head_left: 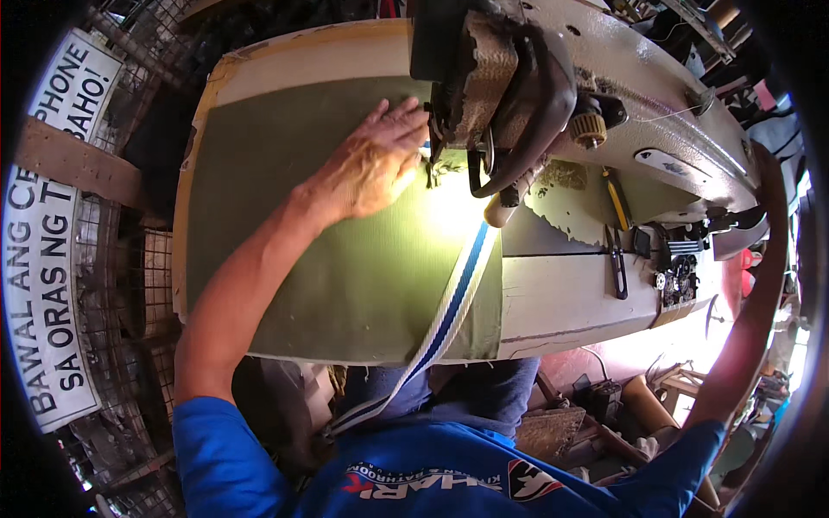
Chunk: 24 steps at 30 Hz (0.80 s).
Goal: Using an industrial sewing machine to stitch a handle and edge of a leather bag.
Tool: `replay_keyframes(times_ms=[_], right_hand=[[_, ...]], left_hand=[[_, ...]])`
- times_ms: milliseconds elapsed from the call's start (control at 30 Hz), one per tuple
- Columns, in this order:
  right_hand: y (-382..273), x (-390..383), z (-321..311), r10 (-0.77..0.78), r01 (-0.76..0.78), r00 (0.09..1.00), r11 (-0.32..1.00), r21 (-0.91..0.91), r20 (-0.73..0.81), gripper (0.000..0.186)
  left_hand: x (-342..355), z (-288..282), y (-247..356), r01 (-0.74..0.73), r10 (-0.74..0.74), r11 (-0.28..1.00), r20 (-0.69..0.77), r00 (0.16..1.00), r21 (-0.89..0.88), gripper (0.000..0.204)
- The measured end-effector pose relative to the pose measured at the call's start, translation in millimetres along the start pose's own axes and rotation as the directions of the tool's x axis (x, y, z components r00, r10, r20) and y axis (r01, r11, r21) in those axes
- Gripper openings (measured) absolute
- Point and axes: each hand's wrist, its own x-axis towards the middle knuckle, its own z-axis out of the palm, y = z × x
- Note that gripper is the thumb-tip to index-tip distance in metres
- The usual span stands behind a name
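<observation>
A large sewing machine reaches over the table from the right, its lamp lighting the work under the head. Olive-green fabric covers the left of the table. My left hand lies on it with fingers stretched out toward the needle area, which the machine head mostly hides. A white webbing strap with a blue stripe runs from under the head, across the fabric and over the table's front edge toward my lap. My right hand is at the machine's far right end, by the handwheel; its fingers are hidden.
Yellow-handled snips and dark scissors or pliers lie on the table right of the fabric. Small black metal parts sit near its right edge. A white sign hangs on wire mesh at the left.
</observation>
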Motion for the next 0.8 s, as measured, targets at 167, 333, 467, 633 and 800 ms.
replay_keyframes(times_ms=[167,333,467,633,800], right_hand=[[40.6,5.0,11.5,0.129,-0.241,0.934,0.915,0.322,0.334,0.047],[-103.2,-47.8,11.8,0.665,-0.607,0.73,0.738,0.295,-0.161,0.057],[-206.2,-70.5,33.9,0.892,-0.629,0.432,0.404,0.664,-0.132,0.057],[-141.6,-63.9,26.0,0.816,-0.713,0.543,0.573,0.403,-0.199,0.047],[8.1,-19.7,4.8,-0.005,0.006,1.0,0.999,0.052,-0.021,0.063]], left_hand=[[11.1,-0.3,-14.2,-0.092,0.091,0.995,0.019,0.996,0.027,0.03],[9.8,6.8,-14.3,-0.111,0.116,0.99,-0.056,0.992,0.091,0.035],[7.3,9.6,-14.8,-0.135,0.142,0.981,-0.042,0.989,0.138,0.037],[7.5,12.1,-16.6,-0.03,0.029,0.994,0.019,0.999,0.101,0.036],[31.2,1.9,-35.0,0.087,-0.104,0.979,0.085,0.991,0.185,0.041]])
